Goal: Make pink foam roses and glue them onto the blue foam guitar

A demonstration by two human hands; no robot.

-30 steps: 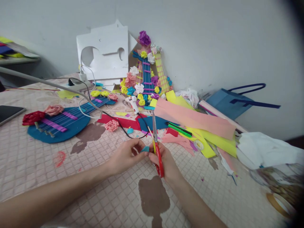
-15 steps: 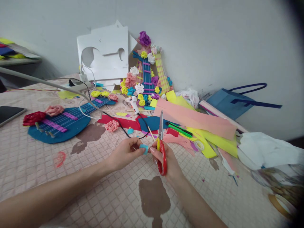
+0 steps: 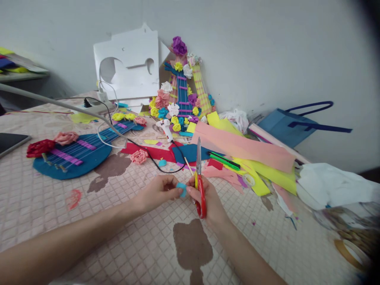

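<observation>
My left hand [image 3: 162, 194] pinches a small light-blue piece of paper [image 3: 181, 189] between thumb and fingertips. Close beside it, my right hand [image 3: 206, 200] is closed around red-and-yellow-handled scissors [image 3: 200, 194], their blades pointing up and away and looking closed. The right thumb and fingertips touch the blue piece's right edge. Beyond my hands, a blue paper guitar [image 3: 71, 156] with purple strips, white strings and paper roses lies on the left. A pink paper rose [image 3: 138, 156] and a white glue gun [image 3: 165, 128] are just ahead of my hands.
Pink and yellow crepe paper [image 3: 243, 146] and a green cutter knife [image 3: 224, 160] lie to the right. Decorated paper guitars [image 3: 184, 91] and white cutout board [image 3: 126, 67] lean on the wall. A cable [image 3: 150, 158] crosses the table; a tape roll [image 3: 350, 253] lies far right.
The blue piece has turned slightly between my fingertips and now looks rounder. The scissors have shifted slightly left, and the whole view has moved a little.
</observation>
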